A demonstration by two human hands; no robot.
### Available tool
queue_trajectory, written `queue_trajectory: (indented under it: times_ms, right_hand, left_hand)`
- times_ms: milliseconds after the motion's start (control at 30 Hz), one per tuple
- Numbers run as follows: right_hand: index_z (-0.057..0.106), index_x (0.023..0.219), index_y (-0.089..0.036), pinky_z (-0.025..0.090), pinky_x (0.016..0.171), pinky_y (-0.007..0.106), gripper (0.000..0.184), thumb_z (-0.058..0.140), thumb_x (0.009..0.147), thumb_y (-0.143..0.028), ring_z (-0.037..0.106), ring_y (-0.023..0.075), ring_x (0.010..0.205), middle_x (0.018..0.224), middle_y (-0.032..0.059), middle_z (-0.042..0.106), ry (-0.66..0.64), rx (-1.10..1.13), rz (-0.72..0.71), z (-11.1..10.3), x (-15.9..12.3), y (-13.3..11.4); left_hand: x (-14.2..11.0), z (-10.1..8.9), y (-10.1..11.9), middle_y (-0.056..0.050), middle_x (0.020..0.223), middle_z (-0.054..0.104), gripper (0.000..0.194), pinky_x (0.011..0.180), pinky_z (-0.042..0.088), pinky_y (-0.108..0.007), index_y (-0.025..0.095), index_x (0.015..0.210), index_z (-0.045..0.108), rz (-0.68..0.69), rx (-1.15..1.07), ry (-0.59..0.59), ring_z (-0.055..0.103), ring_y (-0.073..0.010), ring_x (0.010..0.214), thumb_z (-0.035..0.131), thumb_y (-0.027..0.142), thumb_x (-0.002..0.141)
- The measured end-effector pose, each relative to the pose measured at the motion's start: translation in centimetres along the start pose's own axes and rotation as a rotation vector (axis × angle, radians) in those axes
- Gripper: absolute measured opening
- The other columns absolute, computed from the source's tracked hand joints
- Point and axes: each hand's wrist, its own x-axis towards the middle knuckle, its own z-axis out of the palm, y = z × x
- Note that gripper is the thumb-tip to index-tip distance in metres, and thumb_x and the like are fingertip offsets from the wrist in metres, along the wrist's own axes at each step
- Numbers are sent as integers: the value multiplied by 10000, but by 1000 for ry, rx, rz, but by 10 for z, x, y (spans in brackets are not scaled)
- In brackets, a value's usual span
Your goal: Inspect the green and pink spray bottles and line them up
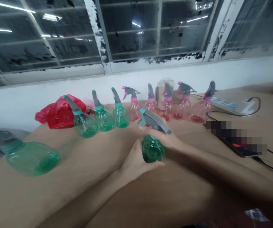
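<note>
A green spray bottle (153, 149) with a grey and teal trigger head is between my hands at the middle of the table. My left hand (136, 158) wraps round its lower body, thumb along the near side. Around the neck, just under the spray head (154, 120), my right hand (166, 136) is closed; some of its fingers are hidden behind the bottle. Beyond it stand several pink spray bottles (133, 109) in a row. Several green spray bottles (104, 118) stand to their left, and another green spray bottle (33, 158) is at the left table edge, looking tilted.
A red plastic bag (60, 112) lies at the back left by the wall. Behind the pink bottles is a beige container (163, 90). On the right are a white power strip (233, 106) with cables and a dark phone (242, 148). Windows (150, 28) line the back wall.
</note>
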Motion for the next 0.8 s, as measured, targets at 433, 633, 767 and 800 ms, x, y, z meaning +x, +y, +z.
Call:
queue_trajectory:
  times_ms: [433,633,767,800]
  right_hand:
    - [572,945,-241,425,625,294,185,596,790,-339,543,144,672,700,-21,577,-3,-9,1,-1,0,-3]
    - [578,943,-259,461,675,307,204,621,777,-370,583,146,733,843,-13,624,40,16,21,1,-2,-3]
    - [594,908,-262,470,702,321,220,634,759,-418,588,156,750,792,-17,618,68,-68,111,2,-4,-3]
    - [598,896,-259,471,702,325,216,627,761,-425,585,156,736,763,-18,610,67,-92,128,1,-4,-3]
  left_hand:
    - [-1,1,-1,-128,1278,457,806,1020,324,-519,201,1272,361,-8,1,4,406,-330,1223,745,475,619]
    - [-1,0,1,-108,1336,420,835,1050,296,-507,243,1313,317,28,-16,4,358,-322,1271,743,464,630]
    - [-1,0,2,-107,1309,444,810,1046,303,-510,238,1305,329,37,-29,-1,382,-315,1255,742,447,641]
    - [-1,0,2,-113,1302,448,814,1043,305,-514,228,1302,336,29,-26,2,385,-320,1251,745,452,634]
